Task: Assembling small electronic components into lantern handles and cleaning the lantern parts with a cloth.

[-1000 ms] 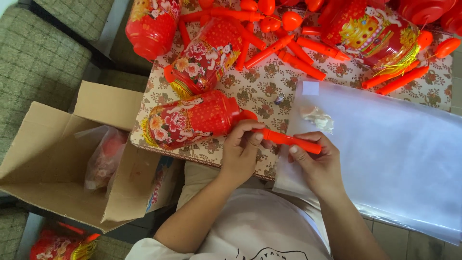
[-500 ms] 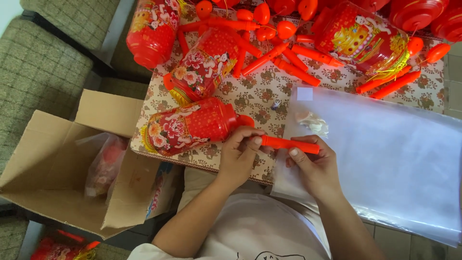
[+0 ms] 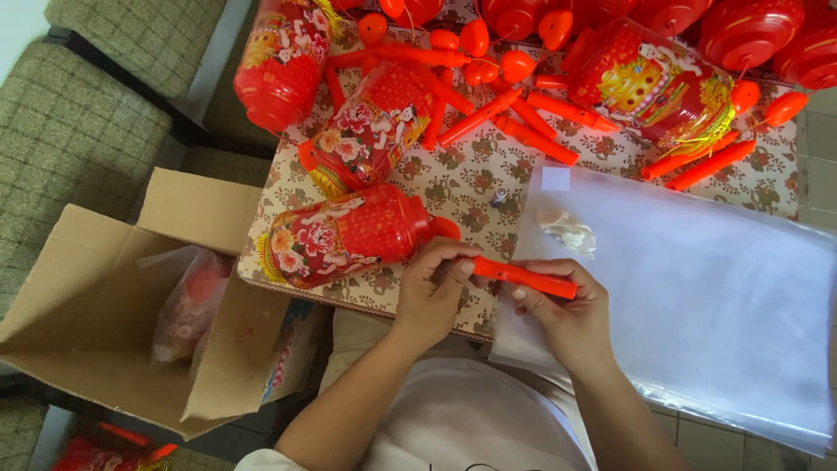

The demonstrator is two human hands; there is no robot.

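Two hands are working one piece: you are holding an orange handle stick (image 3: 527, 277) level above the near edge of the worktop (image 3: 471, 187), just in front of your body. Your left hand (image 3: 429, 292) is pinching the stick's left end with thumb and fingertips, the grip clenched on it; your right hand (image 3: 567, 314) is supporting the rest from beneath, fingers curled up around the shaft, likewise grasping it. Holding it at both ends is probably keeping it steady while the left fingers are working at the tip.

The red printed lantern (image 3: 344, 234) is lying on its side just left of your left hand, its cap end pointing toward the stick, close but not clearly touching it. More lanterns and loose orange sticks (image 3: 532, 138) are lying further back on the patterned cloth. A stack of clear plastic bags (image 3: 697, 288) is resting on the right, under your right hand. An open cardboard box (image 3: 131, 305) is standing at your left, holding a bagged lantern (image 3: 187, 305). Both forearms are converging from your torso, wrists bent slightly inward.
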